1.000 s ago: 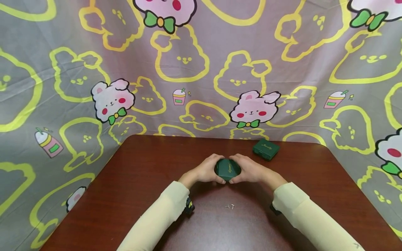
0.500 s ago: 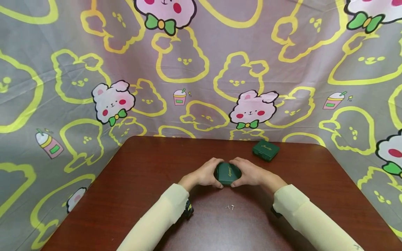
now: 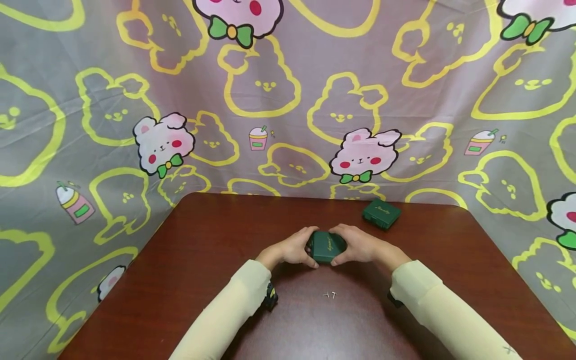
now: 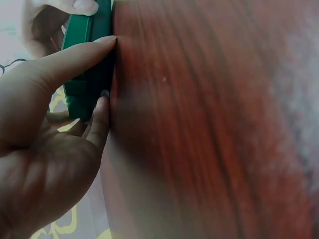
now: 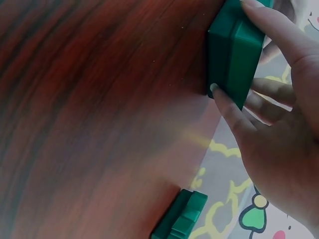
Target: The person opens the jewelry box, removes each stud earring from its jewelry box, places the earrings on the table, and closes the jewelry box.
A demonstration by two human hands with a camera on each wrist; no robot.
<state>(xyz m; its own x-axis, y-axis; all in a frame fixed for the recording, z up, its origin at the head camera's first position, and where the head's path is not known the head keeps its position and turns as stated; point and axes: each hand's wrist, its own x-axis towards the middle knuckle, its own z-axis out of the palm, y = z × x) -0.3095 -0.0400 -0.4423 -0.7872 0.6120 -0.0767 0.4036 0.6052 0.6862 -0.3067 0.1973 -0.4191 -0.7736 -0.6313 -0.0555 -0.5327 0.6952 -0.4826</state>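
Observation:
A small dark green box (image 3: 327, 246) with gold lettering on its lid is held between both hands in the head view. My left hand (image 3: 294, 247) grips its left side, thumb at the near edge and fingers toward the far side. On the other side, my right hand (image 3: 358, 245) holds it the same way. In the left wrist view the box (image 4: 82, 94) stands right at the wood, the thumb across its side. The right wrist view has the box (image 5: 237, 52) with a fingertip at its lower corner. Two small pale T-shaped pins (image 3: 333, 295) lie nearer to me.
A second green box (image 3: 381, 213) with gold lettering sits near the back right of the brown wooden table (image 3: 216, 225). Behind the table hangs a grey curtain (image 3: 288, 100) printed with cartoon rabbits and yellow outlines.
Compared with a second ago, both hands and the box are slightly nearer to me and the box has turned a little. The pins and the second box stay put.

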